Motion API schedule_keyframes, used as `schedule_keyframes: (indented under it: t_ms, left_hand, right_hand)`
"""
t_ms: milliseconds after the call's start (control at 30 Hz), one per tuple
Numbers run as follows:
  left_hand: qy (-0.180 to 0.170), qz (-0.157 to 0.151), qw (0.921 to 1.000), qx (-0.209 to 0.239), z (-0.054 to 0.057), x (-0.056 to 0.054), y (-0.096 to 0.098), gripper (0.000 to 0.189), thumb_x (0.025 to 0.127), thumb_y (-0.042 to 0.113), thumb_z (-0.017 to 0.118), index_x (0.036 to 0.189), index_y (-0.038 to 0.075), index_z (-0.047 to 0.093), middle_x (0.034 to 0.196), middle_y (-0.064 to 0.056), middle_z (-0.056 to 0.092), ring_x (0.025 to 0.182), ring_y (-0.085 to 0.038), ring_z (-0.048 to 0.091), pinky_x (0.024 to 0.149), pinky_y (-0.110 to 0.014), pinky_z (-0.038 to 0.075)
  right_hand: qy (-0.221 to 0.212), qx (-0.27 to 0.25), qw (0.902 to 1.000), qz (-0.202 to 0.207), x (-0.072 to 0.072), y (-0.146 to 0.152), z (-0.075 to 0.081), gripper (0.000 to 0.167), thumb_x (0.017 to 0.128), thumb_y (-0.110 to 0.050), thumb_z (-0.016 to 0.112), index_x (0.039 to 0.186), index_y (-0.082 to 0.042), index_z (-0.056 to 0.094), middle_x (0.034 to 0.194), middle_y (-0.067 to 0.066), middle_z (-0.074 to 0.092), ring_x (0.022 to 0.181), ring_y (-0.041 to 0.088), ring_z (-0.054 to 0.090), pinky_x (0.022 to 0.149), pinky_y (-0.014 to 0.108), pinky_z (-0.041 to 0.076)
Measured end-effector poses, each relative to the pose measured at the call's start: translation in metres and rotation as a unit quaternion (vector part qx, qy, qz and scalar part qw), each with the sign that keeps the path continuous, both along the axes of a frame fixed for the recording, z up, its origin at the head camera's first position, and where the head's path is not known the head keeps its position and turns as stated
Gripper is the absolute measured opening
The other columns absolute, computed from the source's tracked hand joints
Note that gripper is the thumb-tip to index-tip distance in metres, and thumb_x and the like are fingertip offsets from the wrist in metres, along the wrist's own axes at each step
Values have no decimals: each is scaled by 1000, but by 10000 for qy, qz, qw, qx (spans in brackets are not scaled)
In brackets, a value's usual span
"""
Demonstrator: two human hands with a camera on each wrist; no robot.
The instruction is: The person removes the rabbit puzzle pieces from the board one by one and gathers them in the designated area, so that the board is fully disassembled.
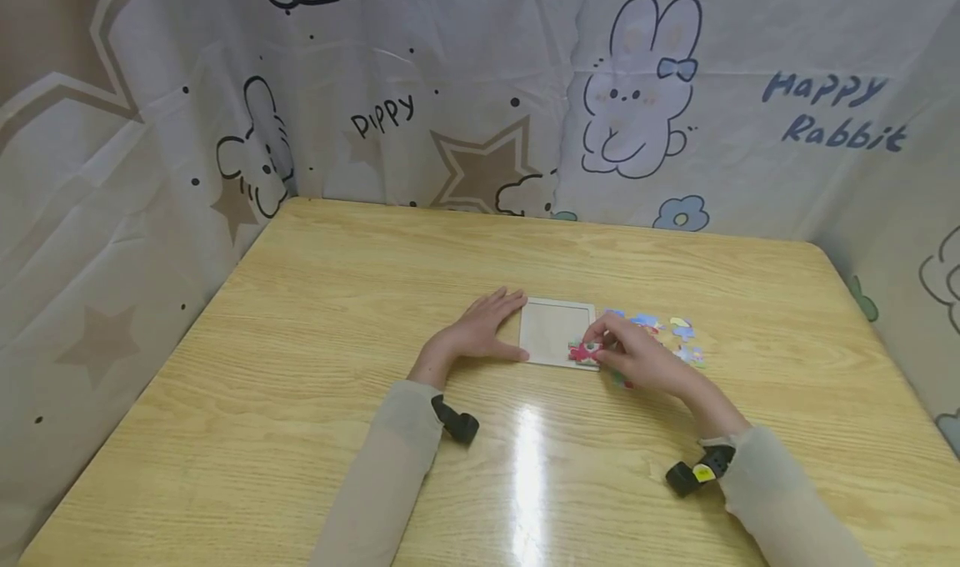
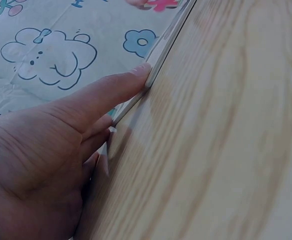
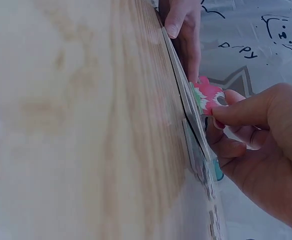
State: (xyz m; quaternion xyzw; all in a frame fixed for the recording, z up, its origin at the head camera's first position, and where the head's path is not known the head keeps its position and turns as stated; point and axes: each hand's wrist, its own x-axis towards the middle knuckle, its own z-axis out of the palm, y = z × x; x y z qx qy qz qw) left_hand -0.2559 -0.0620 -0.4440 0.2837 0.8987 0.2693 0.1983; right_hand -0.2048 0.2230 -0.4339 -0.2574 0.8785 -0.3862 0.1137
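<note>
A shallow, pale puzzle tray (image 1: pixel 553 323) lies on the table. My left hand (image 1: pixel 482 328) rests at its left side, with the thumb on the near left corner and straight fingers toward the far left corner. Between thumb and fingers, my right hand (image 1: pixel 637 358) pinches a pink, green and white jigsaw piece (image 1: pixel 582 352) over the tray's near right corner. In the right wrist view, that jigsaw piece (image 3: pixel 211 97) stands tilted above the tray edge. Whether it touches the tray's bottom I cannot tell.
Several loose jigsaw pieces (image 1: pixel 682 330) lie right of the tray, partly hidden by my right hand. The wooden table (image 1: pixel 360 300) extends around them. A printed cloth (image 1: pixel 465 67) hangs behind and at both sides.
</note>
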Motion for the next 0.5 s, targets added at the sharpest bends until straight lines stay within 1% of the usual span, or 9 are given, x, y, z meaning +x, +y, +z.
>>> schedule_keyframes:
  t_ms: [100, 333, 500]
  left_hand:
    - [-4, 1, 10000, 21, 0, 0, 0, 94, 87, 43, 71, 158, 15, 17, 167, -1, 9, 156, -22, -3, 129, -41, -3]
    - [-14, 29, 10000, 25, 0, 0, 1, 94, 86, 43, 71, 158, 15, 18, 167, -1, 10, 156, -22, -3, 129, -40, -3]
    - [28, 14, 10000, 10, -1, 0, 1, 94, 86, 43, 71, 158, 14, 18, 167, -2, 11, 156, -22, -2, 129, -40, -2]
  right_hand:
    - [-11, -19, 10000, -67, 3, 6, 0, 14, 96, 0, 57, 109, -5, 56, 98, 10, 61, 77, 11, 56, 62, 20, 51]
    - [108, -26, 9997, -222, 8, 20, -1, 13, 94, 3, 58, 105, -4, 57, 103, 11, 61, 82, 7, 55, 67, 18, 50]
    - [222, 8, 9991, -348, 12, 28, -1, 14, 93, 4, 59, 104, -5, 59, 102, 10, 60, 81, 5, 53, 67, 18, 49]
